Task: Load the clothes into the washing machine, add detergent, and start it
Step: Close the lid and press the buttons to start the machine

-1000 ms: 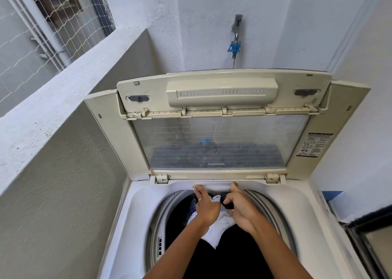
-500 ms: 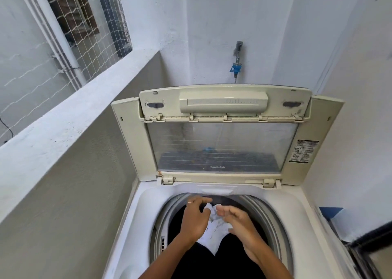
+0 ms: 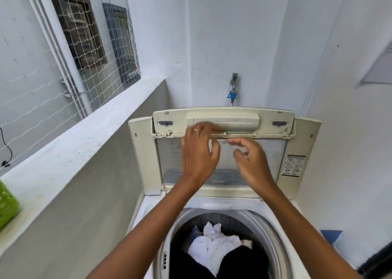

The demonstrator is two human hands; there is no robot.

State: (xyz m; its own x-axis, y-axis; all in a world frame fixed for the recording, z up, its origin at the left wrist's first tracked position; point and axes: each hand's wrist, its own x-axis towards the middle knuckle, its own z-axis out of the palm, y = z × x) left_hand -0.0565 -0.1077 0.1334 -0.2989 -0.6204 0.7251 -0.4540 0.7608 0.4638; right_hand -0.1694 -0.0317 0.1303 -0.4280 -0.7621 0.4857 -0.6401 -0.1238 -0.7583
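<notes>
The top-loading washing machine stands below me with its folded lid raised upright at the back. In the drum lie a white garment and dark clothes. My left hand and my right hand are both raised in front of the lid's clear panel, fingers apart and curled, holding nothing. The left fingertips reach up near the lid's hinge line. Both hands are motion-blurred.
A concrete ledge runs along the left, with a green basket on it and netting above. A tap with a blue fitting sticks out of the back wall. A white wall closes the right side.
Both hands have let go of the white garment in the drum and risen up in front of the lid. The view has pulled back and tilted up.
</notes>
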